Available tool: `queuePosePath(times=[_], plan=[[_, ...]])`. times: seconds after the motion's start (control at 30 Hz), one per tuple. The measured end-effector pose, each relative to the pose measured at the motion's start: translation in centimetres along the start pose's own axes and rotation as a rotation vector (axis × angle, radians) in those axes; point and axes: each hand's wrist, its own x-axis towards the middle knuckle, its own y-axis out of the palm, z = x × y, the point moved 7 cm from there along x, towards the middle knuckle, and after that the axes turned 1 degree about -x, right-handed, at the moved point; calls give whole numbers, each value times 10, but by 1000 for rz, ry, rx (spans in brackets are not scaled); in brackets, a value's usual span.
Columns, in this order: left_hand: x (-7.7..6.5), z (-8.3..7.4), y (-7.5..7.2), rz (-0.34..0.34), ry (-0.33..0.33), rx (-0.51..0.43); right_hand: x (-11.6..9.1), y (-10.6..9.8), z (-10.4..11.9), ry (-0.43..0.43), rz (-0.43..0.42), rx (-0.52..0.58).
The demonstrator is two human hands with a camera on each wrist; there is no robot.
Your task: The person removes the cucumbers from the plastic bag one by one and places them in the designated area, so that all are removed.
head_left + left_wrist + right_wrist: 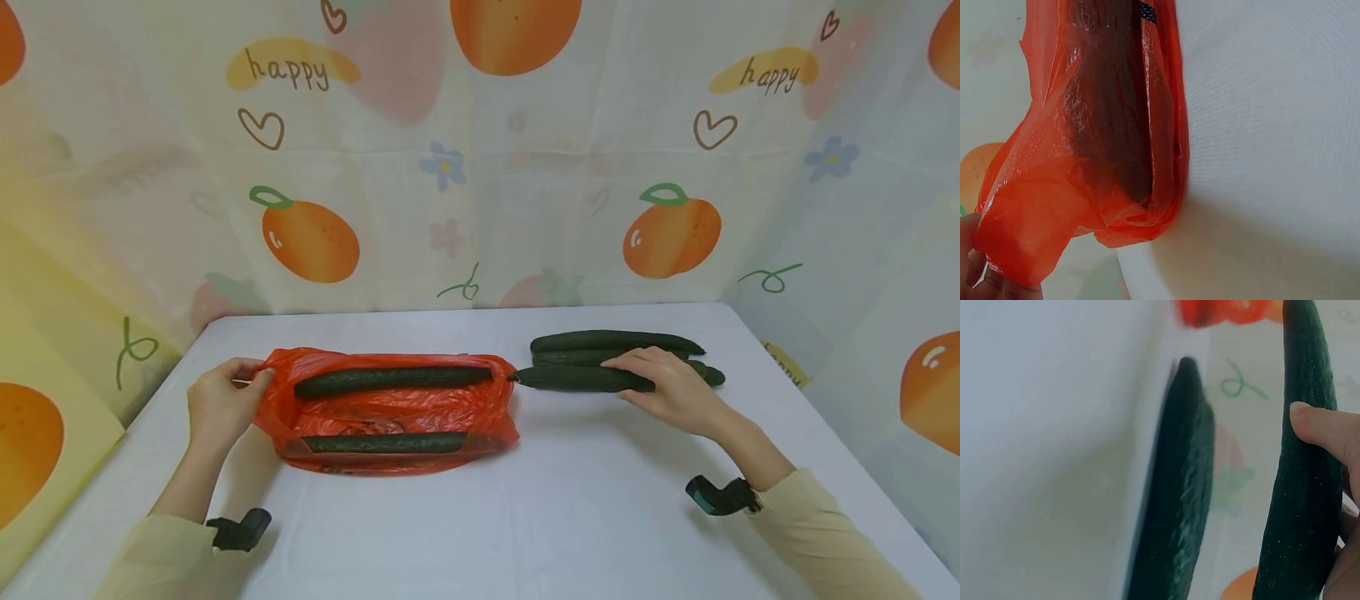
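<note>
My left hand (222,402) pinches the left end of a red plastic bag (405,417) on the table. Two dark green cucumbers lie in the bag: a rear cucumber (393,381) and a front cucumber (386,442), both lengthwise. To the right, my right hand (670,390) grips a cucumber (566,379), whose tip points at the bag's right end. The right wrist view shows this held cucumber (1304,506) raised off the table, the thumb along its side, with another cucumber (1179,487) apart from it. Behind the held one, a back cucumber (615,339) lies on the table.
A white cloth covers the table (420,542). Behind it hangs a printed curtain (525,225) with oranges and hearts. A dark wrist camera (242,530) sits on the left wrist and another dark camera (722,495) on the right.
</note>
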Motion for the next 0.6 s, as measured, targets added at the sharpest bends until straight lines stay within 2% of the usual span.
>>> queuePosePath(times=[0.3,0.6], plan=[[0,1,1,14,-6,-4,-17,4,-19,29,36,-26],[0,2,3,28,-22,-19,-29,15,-36,127,140,-14]])
